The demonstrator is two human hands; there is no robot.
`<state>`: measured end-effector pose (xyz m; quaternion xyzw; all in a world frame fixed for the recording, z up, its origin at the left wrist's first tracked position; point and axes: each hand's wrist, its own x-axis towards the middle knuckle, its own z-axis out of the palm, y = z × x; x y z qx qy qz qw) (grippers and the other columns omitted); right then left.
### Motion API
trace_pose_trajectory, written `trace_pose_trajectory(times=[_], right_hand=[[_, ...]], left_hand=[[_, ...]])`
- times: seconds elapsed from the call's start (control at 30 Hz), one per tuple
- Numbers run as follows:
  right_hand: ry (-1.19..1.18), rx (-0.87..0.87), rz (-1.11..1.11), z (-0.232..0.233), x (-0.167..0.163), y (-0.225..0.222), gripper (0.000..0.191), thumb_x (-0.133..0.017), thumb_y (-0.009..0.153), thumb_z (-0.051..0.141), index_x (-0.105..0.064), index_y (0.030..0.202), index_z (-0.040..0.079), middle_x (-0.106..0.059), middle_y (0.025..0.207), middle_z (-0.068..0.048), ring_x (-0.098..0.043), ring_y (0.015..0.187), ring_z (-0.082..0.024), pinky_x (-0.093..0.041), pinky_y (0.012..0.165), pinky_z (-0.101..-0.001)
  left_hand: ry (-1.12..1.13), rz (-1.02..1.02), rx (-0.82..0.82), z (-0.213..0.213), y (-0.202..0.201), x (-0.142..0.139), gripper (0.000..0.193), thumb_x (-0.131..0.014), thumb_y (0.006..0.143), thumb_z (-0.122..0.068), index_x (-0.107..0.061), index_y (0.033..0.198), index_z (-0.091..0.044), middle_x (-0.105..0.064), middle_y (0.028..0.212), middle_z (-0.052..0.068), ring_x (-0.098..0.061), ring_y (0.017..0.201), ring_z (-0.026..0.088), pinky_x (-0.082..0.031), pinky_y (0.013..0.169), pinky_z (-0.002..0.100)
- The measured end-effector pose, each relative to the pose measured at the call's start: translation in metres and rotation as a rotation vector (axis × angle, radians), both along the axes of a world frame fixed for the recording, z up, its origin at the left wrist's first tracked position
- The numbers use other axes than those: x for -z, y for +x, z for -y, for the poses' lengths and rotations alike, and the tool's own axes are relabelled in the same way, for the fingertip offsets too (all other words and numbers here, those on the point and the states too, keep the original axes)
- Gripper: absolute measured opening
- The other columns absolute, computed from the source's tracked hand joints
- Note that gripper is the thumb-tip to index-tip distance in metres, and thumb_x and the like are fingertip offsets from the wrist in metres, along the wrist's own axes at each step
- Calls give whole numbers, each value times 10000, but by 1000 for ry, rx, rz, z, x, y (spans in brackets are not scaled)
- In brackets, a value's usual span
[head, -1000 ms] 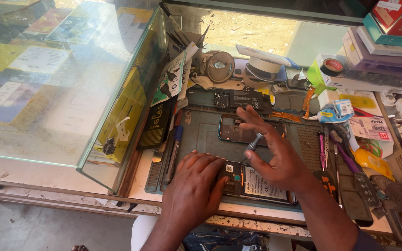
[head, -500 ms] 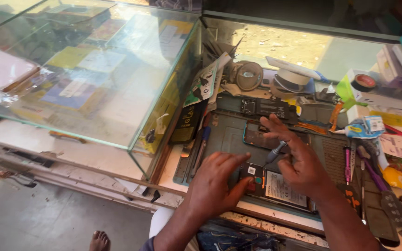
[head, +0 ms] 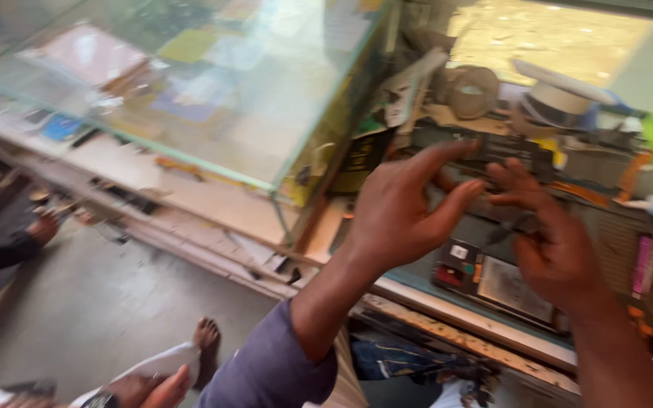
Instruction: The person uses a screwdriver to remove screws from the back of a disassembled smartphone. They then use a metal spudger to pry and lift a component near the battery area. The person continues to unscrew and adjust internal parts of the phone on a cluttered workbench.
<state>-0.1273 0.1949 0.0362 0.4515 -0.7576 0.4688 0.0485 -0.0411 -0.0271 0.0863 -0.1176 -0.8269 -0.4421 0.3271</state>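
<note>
Both hands raised over opened device on work mat; frame heavily motion-blurred.

L to R: another person's bare foot (head: 207, 344) on floor at bottom edge, body cut off. Glass display case (head: 190, 91) fills upper left, contents unreadable; its corner sits just beside the work area. Left hand (head: 406, 208) lifted, fingers spread and loosely curled, nothing in it. Opened device (head: 493, 276) lies below and between hands, near bench front edge, partly hidden by them. Right hand (head: 549, 242) curled, fingertips pinched near a thin dark tool — cannot tell if gripped, too blurred. Tape roll (head: 471, 91) behind. Right side clutter cut off, indistinct.
</note>
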Motion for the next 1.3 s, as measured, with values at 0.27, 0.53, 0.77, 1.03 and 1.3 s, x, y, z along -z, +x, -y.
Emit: trace_pose_trajectory(times=[0.27, 0.53, 0.77, 1.03, 1.3], right_hand=[[-14, -13, 36, 5, -10, 6, 650, -389, 749, -166, -563, 1325, 78, -509, 1601, -133, -239, 1637, -287, -228, 1300, -453], [-18, -25, 74, -1, -6, 7, 649, -466, 750, -162, -533, 1354, 67, -482, 1607, -158, -241, 1623, -296, -271, 1152, -412], [-7, 16, 79, 1, -4, 5, 752, -413, 679, -175, -506, 1379, 84, -463, 1604, -150, -330, 1582, -281, -295, 1221, -421], [-65, -18, 105, 2, 0, 7, 740, -517, 799, -132, -421, 1499, 90, -438, 1627, -175, -286, 1606, -301, -306, 1144, -413], [-40, -36, 83, 3, 4, 8, 802, -493, 806, -160, -336, 1544, 113, -446, 1618, -198, -340, 1582, -306, -267, 1236, -413]], left_hand=[[-323, 63, -89, -9, 19, 56, 235, -744, 915, -263, -734, 1099, -118, -748, 891, 45, -647, 867, 242, -446, 779, 401], [-358, 93, -64, -13, 25, 65, 274, -720, 896, -255, -723, 1118, -95, -741, 960, 68, -638, 975, 262, -426, 865, 414], [-360, 115, -64, -14, 25, 66, 277, -698, 926, -274, -706, 1131, -88, -730, 993, 79, -631, 1018, 271, -432, 927, 420], [-400, 130, -53, -14, 24, 71, 302, -690, 931, -278, -701, 1164, -86, -731, 1003, 73, -629, 1018, 263, -419, 899, 421], [-399, 161, -40, -14, 26, 70, 317, -692, 934, -296, -700, 1172, -87, -731, 998, 75, -628, 1007, 264, -420, 914, 423]])
